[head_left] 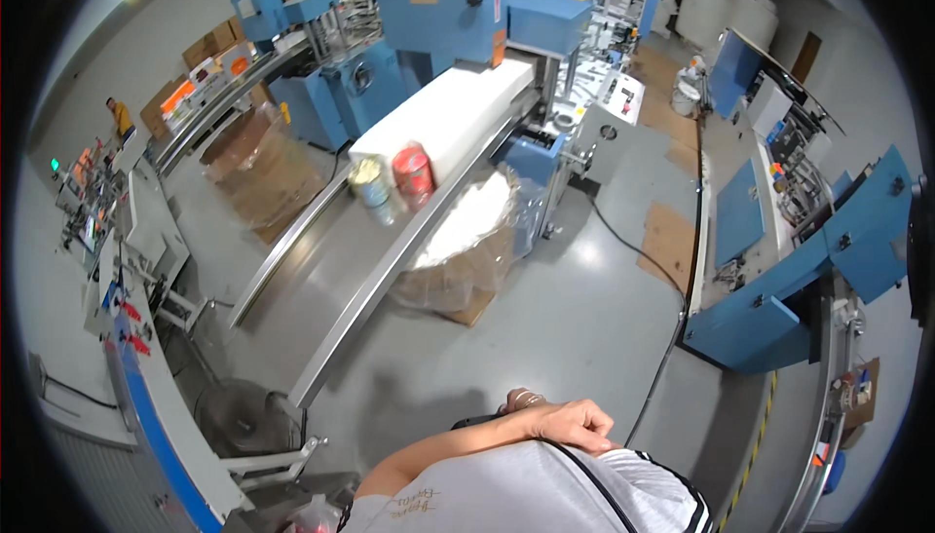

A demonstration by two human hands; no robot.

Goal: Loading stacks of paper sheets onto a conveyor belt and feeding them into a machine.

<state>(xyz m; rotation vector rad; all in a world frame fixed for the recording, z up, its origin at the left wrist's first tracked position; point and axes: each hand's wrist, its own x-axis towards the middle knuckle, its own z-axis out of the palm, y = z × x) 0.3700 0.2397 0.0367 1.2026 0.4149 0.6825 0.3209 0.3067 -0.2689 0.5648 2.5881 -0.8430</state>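
My left forearm crosses in front of my body, and my left hand (575,424) is closed, its fingers curled down beside my light shirt (487,489). Whether anything is inside those fingers is hidden. Behind that forearm shows a small part of my right hand (524,399), with a thin band around it; its fingers are mostly hidden. A dark object (477,420), too covered to name, sits beside it. Ahead of me, apart from both hands, a red cylindrical pack (413,177) and a yellow-and-blue one (370,187) stand on a sloping metal chute (321,275), against a long white block (443,119).
A blue machine (438,7) stands over the white block. Beside the chute is a plastic-lined carton (443,289) with white material; another lined carton (261,168) stands farther left. A dark cable (633,250) crosses the grey floor. Blue cabinets (750,333) line the right.
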